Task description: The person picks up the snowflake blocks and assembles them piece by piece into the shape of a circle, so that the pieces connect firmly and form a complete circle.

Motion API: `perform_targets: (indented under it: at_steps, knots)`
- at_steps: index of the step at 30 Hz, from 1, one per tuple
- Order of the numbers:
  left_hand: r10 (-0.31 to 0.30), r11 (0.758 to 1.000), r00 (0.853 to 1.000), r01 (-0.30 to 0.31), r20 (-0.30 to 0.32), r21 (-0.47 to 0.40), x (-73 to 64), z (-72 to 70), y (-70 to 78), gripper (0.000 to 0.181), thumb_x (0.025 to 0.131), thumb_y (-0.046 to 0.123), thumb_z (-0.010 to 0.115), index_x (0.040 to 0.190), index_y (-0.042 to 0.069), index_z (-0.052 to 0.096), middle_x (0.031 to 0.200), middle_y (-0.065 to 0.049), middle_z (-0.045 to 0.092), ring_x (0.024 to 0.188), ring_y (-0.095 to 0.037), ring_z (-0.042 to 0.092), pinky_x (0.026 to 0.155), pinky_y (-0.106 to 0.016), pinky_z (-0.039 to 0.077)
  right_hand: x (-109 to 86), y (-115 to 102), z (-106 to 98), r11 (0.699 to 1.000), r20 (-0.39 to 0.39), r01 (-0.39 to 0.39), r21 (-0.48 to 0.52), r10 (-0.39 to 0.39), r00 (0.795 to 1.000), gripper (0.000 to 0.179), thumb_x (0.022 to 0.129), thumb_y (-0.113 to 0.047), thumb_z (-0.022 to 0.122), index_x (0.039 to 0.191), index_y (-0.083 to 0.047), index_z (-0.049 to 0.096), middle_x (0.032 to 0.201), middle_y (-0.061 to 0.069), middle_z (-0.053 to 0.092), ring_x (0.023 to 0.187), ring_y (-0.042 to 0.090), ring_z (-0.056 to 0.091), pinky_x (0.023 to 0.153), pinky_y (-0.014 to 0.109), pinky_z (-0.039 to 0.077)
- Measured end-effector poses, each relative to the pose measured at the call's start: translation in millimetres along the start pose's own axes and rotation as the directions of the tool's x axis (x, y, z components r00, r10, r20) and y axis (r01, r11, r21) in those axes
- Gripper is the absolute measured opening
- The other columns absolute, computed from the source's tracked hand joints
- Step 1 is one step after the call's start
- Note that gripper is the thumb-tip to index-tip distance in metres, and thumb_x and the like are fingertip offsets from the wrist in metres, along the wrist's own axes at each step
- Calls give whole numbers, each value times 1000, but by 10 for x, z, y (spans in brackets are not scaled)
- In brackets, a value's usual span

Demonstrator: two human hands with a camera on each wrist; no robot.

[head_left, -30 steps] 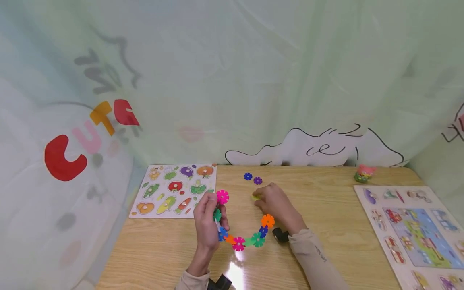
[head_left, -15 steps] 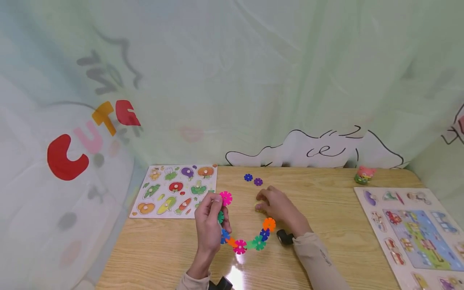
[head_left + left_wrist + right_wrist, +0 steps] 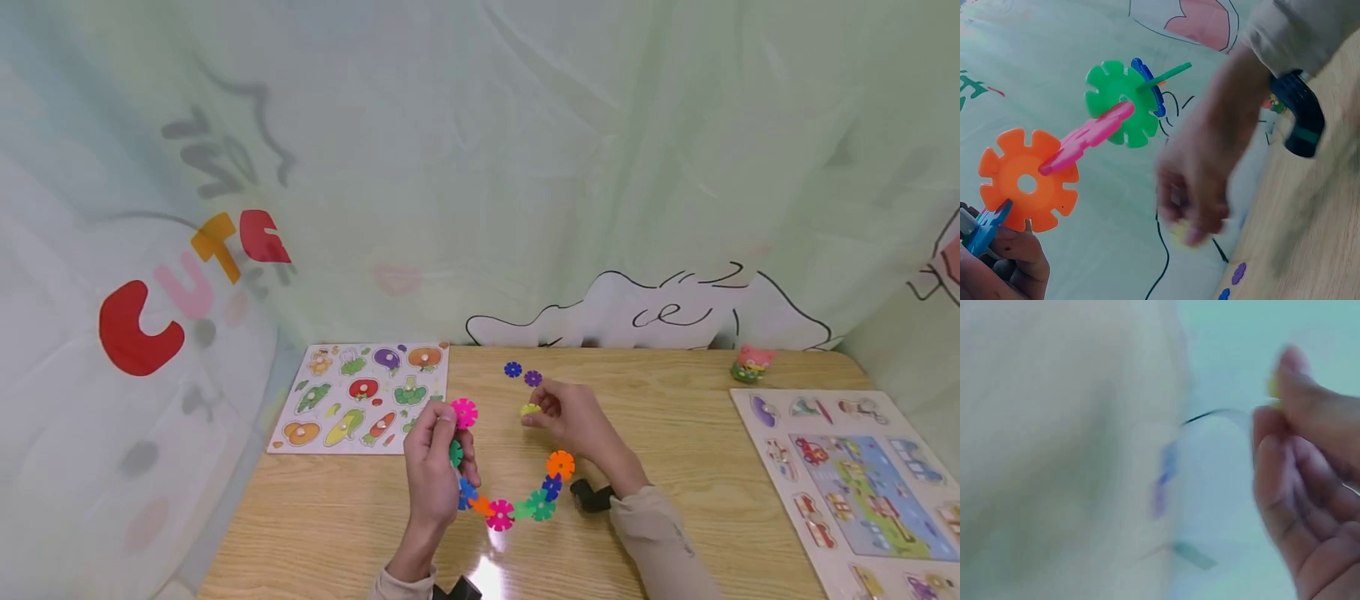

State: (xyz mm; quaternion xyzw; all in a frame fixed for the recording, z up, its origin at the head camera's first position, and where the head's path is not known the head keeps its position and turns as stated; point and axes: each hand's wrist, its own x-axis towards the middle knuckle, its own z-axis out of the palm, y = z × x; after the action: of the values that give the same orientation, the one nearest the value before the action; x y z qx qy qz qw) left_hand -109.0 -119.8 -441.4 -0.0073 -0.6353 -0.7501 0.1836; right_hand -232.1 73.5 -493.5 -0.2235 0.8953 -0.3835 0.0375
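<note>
Over wooden tabletop | left hand: I'm gripping multicoloured plastic-disc chain | right hand: I'm pinching yellow notched plastic disc, ideally half-exposed

"CUTE" in coloured letters — on the curtain.
</note>
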Motion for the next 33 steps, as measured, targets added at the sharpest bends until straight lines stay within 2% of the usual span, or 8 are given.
perform_targets:
  at_steps: [2, 4, 8, 11, 17, 21, 28, 33]
  knots:
    - [-7, 1000, 1000, 7, 3, 0, -6, 2, 10, 32, 114, 12, 34, 91, -6, 47, 62, -8, 49, 38, -10, 49, 37, -25, 49, -52, -141, -98, 993, -82, 69, 92, -62, 995, 15, 90, -12, 84, 101, -7, 75, 88, 3, 75, 74, 17, 69, 70, 20, 61]
    - [-10, 1000, 1000, 10, 8, -2, -7, 3, 17, 32, 114, 13, 34, 91, -6, 47, 63, -8, 49, 38, -11, 49, 36, -26, 49, -116, -274, -200, 972, -127, 129, 198, -105, 986, 15, 95, -7, 79, 109, -4, 77, 96, 7, 79, 80, 20, 76, 76, 24, 65]
    - [-12, 1000, 1000, 12, 15, -3, -7, 7, 32, 33, 115, 15, 34, 93, -6, 47, 63, -9, 49, 37, -12, 48, 35, -28, 49, -212, -449, -337, 896, -161, 230, 379, -181, 970, 20, 100, 0, 69, 119, 2, 76, 109, 16, 79, 91, 20, 79, 84, 30, 66]
    - [-17, 1000, 1000, 16, 21, 7, -14, 12, 47, 32, 116, 16, 35, 95, -5, 47, 63, -12, 49, 37, -12, 48, 36, -27, 49, -266, -538, -384, 862, -192, 259, 436, -192, 962, 19, 99, 3, 70, 117, 4, 75, 107, 18, 78, 89, 16, 79, 83, 28, 66]
    - [-20, 998, 999, 17, 44, 57, -41, 34, 82, 30, 116, 16, 37, 97, -3, 49, 68, -17, 50, 40, -13, 47, 37, -26, 48, -348, -689, -368, 856, -279, 376, 353, -287, 916, 16, 91, 9, 76, 104, 1, 77, 91, 12, 80, 80, 14, 78, 78, 22, 65]
    - [-17, 998, 998, 14, 59, 62, -53, 47, 89, 29, 116, 16, 38, 97, -3, 49, 68, -21, 49, 39, -13, 46, 36, -27, 47, -368, -755, -336, 828, -284, 454, 330, -371, 884, 14, 91, 8, 77, 101, -2, 76, 89, 8, 80, 78, 14, 77, 76, 24, 65]
    - [-10, 999, 996, 6, 89, 53, -59, 55, 94, 31, 116, 17, 38, 97, -4, 49, 67, -24, 48, 39, -14, 46, 35, -27, 46, -375, -796, -314, 814, -291, 514, 270, -440, 849, 13, 91, 4, 80, 97, -8, 77, 88, 2, 77, 76, 10, 71, 73, 28, 65]
    - [-3, 999, 995, -2, 97, 49, -63, 59, 95, 30, 116, 16, 38, 97, -5, 49, 67, -25, 48, 39, -14, 46, 35, -27, 47, -388, -810, -309, 809, -301, 545, 220, -475, 827, 19, 87, 7, 82, 95, -10, 79, 89, -1, 77, 76, 8, 71, 72, 23, 63]
